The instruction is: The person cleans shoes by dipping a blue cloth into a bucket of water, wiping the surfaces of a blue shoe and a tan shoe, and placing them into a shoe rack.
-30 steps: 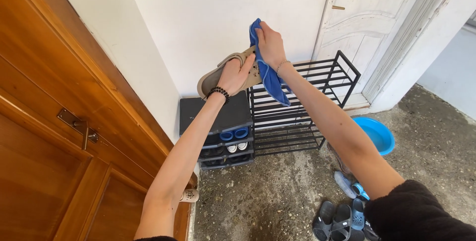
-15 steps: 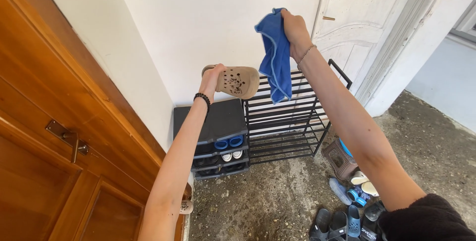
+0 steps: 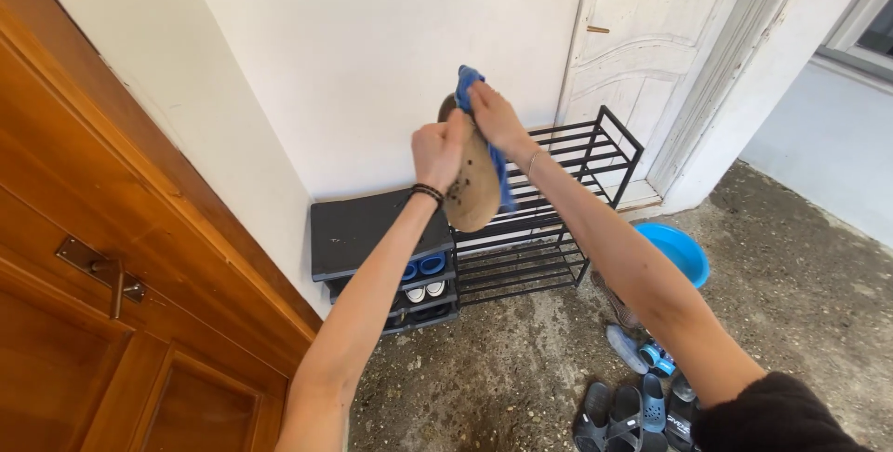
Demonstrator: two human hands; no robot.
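My left hand (image 3: 439,151) grips a tan clog-style sandal (image 3: 473,188), held up in front of the white wall with its dirty sole facing me and its toe hanging down. My right hand (image 3: 493,117) presses a blue cloth (image 3: 468,82) against the sandal's upper right edge. The cloth trails down behind the sandal. A black bead bracelet is on my left wrist, a thin chain on my right.
A black wire shoe rack (image 3: 558,201) stands against the wall beside a dark closed shoe cabinet (image 3: 367,229) with shoes on its lower shelves. A blue basin (image 3: 677,249) and several sandals (image 3: 633,410) lie on the rough floor. A wooden door (image 3: 102,257) is on the left, a white door (image 3: 642,52) behind.
My right hand came down from overhead and brought the cloth onto the sandal. My left hand turned the sandal from flat to hanging sole-out.
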